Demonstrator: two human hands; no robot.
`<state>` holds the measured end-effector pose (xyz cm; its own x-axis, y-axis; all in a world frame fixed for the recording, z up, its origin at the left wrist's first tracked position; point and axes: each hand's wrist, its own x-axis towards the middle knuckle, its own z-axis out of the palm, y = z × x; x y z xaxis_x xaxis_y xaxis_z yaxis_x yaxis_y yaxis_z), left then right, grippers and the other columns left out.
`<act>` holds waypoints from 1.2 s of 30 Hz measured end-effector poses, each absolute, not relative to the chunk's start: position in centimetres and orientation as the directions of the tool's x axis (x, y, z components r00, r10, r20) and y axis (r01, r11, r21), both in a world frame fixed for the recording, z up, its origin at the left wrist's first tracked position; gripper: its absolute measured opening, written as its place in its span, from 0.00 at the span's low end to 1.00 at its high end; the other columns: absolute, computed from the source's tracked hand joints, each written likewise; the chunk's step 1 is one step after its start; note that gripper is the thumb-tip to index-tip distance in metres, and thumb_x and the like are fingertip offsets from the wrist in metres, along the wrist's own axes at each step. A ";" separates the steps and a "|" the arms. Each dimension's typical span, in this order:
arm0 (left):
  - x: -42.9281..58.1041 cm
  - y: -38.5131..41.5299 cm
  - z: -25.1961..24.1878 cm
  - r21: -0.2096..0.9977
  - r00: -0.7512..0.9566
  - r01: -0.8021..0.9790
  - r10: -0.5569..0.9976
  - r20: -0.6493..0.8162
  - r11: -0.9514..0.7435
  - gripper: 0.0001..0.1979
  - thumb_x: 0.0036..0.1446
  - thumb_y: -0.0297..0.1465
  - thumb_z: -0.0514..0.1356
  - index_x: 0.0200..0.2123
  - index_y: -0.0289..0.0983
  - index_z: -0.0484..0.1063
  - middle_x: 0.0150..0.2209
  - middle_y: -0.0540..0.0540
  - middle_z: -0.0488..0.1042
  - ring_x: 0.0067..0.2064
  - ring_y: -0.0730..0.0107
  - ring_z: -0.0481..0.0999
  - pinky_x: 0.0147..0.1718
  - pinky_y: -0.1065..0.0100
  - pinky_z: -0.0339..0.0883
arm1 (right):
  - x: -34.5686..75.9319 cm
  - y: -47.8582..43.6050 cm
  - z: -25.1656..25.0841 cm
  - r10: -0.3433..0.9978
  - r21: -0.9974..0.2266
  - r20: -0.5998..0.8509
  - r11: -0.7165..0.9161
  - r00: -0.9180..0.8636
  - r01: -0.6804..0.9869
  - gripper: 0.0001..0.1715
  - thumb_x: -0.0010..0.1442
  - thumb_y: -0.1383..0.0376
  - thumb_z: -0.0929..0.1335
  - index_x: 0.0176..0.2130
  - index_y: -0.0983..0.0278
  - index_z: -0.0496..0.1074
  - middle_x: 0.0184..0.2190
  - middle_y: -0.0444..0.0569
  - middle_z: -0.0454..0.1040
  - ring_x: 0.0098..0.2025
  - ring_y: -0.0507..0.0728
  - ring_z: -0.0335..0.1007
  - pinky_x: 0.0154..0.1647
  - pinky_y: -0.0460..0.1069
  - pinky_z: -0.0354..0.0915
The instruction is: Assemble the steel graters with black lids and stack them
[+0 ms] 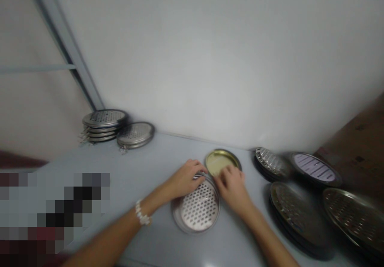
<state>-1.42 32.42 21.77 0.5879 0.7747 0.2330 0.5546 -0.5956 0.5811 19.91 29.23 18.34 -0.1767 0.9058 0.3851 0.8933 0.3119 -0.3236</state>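
A round perforated metal tray (pixel 196 209) lies on the pale table (pixel 144 179) in front of me. My left hand (pixel 184 177), with a bead bracelet at the wrist, grips the tray's far left rim with curled fingers. My right hand (pixel 232 187) rests on the tray's far right rim, fingers bent over the edge. Just behind both hands sits a shallow gold-coloured round lid (pixel 221 161).
Stacks of perforated metal discs (pixel 103 123) stand at the back left, with a second low stack (pixel 135 134) beside them. More grater-like discs (pixel 271 163) and piles (pixel 300 215) fill the right side. A white wall rises behind. A pixelated area covers the lower left.
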 end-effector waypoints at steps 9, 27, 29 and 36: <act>-1.4 33.0 21.3 0.588 0.558 0.583 0.803 0.212 -0.561 0.09 0.62 0.27 0.56 0.39 0.37 0.77 0.40 0.44 0.78 0.44 0.63 0.74 0.47 0.65 0.65 | 19.9 29.2 18.1 0.904 -0.286 0.384 0.308 -0.186 0.907 0.12 0.68 0.56 0.64 0.37 0.60 0.69 0.37 0.50 0.73 0.44 0.63 0.68 0.47 0.58 0.57; -1.3 32.7 21.8 0.772 0.495 0.456 0.847 0.193 -0.443 0.14 0.62 0.33 0.57 0.50 0.37 0.74 0.37 0.45 0.79 0.39 0.65 0.77 0.41 0.67 0.68 | 19.6 28.7 20.0 0.858 -0.502 0.499 0.398 -0.119 0.768 0.14 0.69 0.57 0.64 0.34 0.59 0.73 0.35 0.46 0.77 0.42 0.59 0.70 0.47 0.54 0.55; -1.1 32.6 22.0 0.853 0.495 0.352 0.850 0.179 -0.385 0.15 0.61 0.35 0.59 0.50 0.37 0.73 0.36 0.46 0.79 0.38 0.67 0.77 0.39 0.69 0.69 | 19.0 28.3 20.2 0.844 -0.485 0.500 0.457 -0.192 0.745 0.14 0.69 0.56 0.64 0.35 0.59 0.74 0.34 0.46 0.77 0.42 0.59 0.69 0.46 0.54 0.56; -1.8 33.6 21.9 0.910 0.403 0.301 0.903 0.151 -0.286 0.10 0.57 0.35 0.60 0.34 0.34 0.76 0.32 0.45 0.78 0.34 0.67 0.75 0.36 0.68 0.69 | 18.4 27.9 20.2 0.851 -0.494 0.459 0.482 -0.253 0.724 0.14 0.70 0.58 0.64 0.35 0.59 0.74 0.33 0.46 0.76 0.41 0.59 0.68 0.47 0.55 0.55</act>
<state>-1.75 33.58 21.89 0.4030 0.9027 0.1509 0.3006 -0.2863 0.9098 18.36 27.94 20.15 -0.2531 0.8515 0.4593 0.7242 0.4816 -0.4936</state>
